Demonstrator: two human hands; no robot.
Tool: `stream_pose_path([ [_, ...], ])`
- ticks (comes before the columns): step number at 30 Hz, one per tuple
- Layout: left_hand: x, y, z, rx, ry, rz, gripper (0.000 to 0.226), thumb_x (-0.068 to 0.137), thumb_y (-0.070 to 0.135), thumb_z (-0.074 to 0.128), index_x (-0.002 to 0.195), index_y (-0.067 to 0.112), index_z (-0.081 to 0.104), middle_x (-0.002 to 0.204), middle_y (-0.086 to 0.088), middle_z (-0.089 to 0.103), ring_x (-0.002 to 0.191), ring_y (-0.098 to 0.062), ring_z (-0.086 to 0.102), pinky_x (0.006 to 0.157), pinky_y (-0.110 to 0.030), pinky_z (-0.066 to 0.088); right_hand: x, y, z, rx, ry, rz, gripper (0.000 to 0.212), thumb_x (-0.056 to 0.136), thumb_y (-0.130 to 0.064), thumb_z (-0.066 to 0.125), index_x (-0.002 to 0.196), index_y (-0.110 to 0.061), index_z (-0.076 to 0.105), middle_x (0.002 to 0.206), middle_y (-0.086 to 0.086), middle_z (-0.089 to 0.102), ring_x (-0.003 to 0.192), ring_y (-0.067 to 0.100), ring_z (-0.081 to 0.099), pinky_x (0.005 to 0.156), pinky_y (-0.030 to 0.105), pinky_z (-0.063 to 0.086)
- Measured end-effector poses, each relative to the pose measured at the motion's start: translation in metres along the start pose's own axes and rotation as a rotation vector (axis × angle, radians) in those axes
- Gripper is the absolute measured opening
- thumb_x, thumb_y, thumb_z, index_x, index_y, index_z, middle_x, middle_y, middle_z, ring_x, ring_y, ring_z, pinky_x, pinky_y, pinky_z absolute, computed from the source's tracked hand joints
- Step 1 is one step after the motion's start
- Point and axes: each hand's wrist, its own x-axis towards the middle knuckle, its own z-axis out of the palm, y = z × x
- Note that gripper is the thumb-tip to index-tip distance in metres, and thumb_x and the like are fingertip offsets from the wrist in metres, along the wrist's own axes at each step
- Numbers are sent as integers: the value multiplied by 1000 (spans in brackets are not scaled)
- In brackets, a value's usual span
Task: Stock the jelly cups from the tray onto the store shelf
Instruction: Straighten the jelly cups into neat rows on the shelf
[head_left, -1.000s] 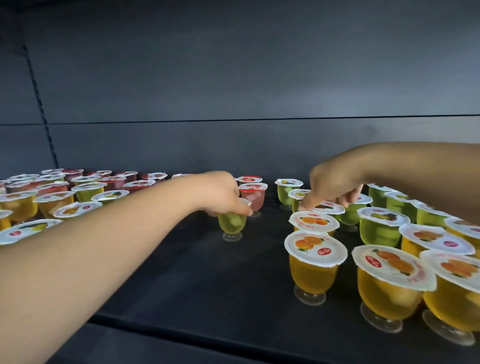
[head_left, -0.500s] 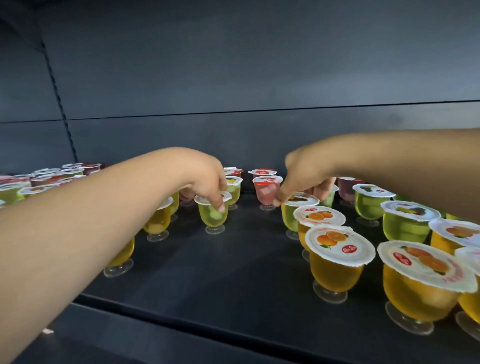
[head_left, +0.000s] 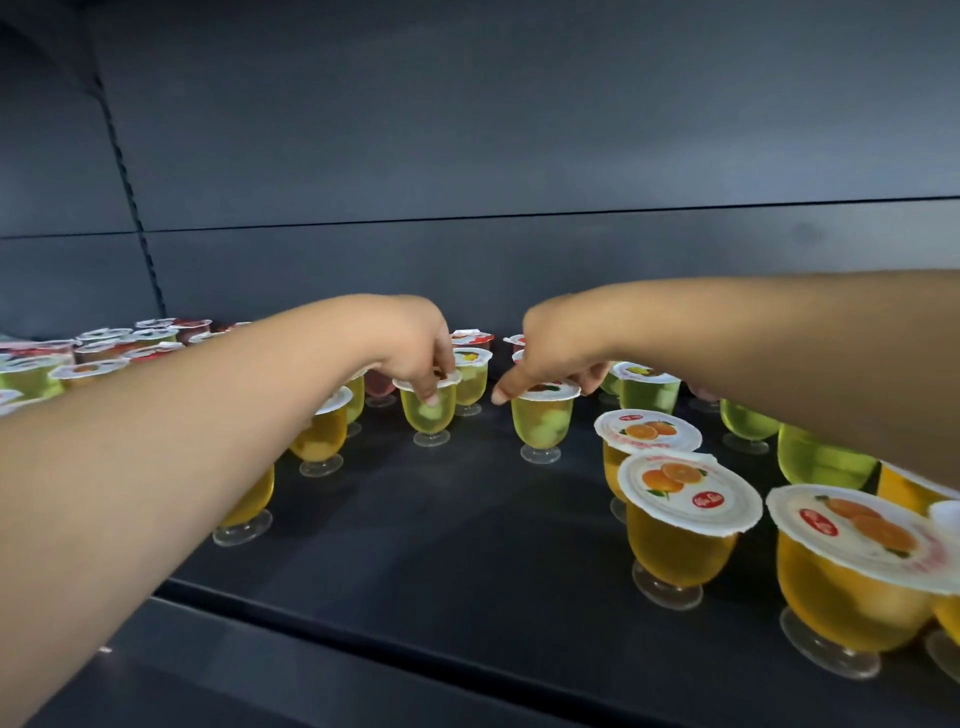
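Observation:
Both my arms reach onto a dark shelf. My left hand grips the lid rim of a green jelly cup from above, fingers curled down over its side; the cup stands on the shelf. My right hand holds the lid of a second green jelly cup, thumb stretched out to the left; this cup also stands on its foot. Orange jelly cups stand in rows at the right front. No tray is in view.
Orange cups stand under my left forearm. Red and green cups crowd the far left, more green ones the back right. The shelf's front edge runs across the bottom. The dark back wall rises behind.
The view has shifted right and closer. My right hand has brought a green cup forward and left onto the open middle. My left hand stays on its green cup, now set down by the left rows.

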Motion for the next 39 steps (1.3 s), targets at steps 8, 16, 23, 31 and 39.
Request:
stream_pose_path([
  [8, -9, -3, -4, -75, 40, 33, 45, 78, 26, 72, 121, 20, 60, 98, 7, 65, 101, -23, 62, 87, -27, 44, -10, 25, -24, -47, 45, 22, 43, 84, -47, 60, 66, -8, 54, 65, 4, 51, 58, 16, 51, 50, 22, 41],
  [16, 15, 68, -35, -152, 253, 259, 29, 88, 40, 56, 105, 20, 70, 110, 4, 65, 100, -17, 57, 78, -24, 40, -17, 105, -46, -118, 140, 233, 39, 86, -38, 62, 62, -10, 49, 60, 2, 48, 50, 13, 44, 49, 21, 35],
  [23, 81, 121, -23, 17, 118, 229, 52, 87, 51, 53, 108, 5, 66, 98, -8, 64, 89, -25, 58, 72, -29, 42, 7, 155, -27, -111, 36, 300, 40, 86, -38, 61, 64, -7, 49, 63, 5, 48, 54, 16, 43, 51, 21, 37],
  [31, 122, 141, -10, 137, 5, 191, 43, 82, 49, 61, 81, 6, 66, 77, -6, 60, 72, -21, 51, 66, -28, 40, 35, 167, -9, -145, 14, 260, 35, 89, -37, 58, 76, -4, 54, 65, 3, 48, 64, 22, 52, 51, 22, 38],
  [39, 128, 136, -7, 73, 14, 297, 45, 80, 35, 69, 119, 13, 63, 116, -2, 62, 97, -19, 55, 84, -28, 45, 43, 158, -6, -115, 75, 280, 48, 87, -43, 59, 56, -10, 43, 46, 2, 48, 49, 15, 44, 47, 22, 34],
])
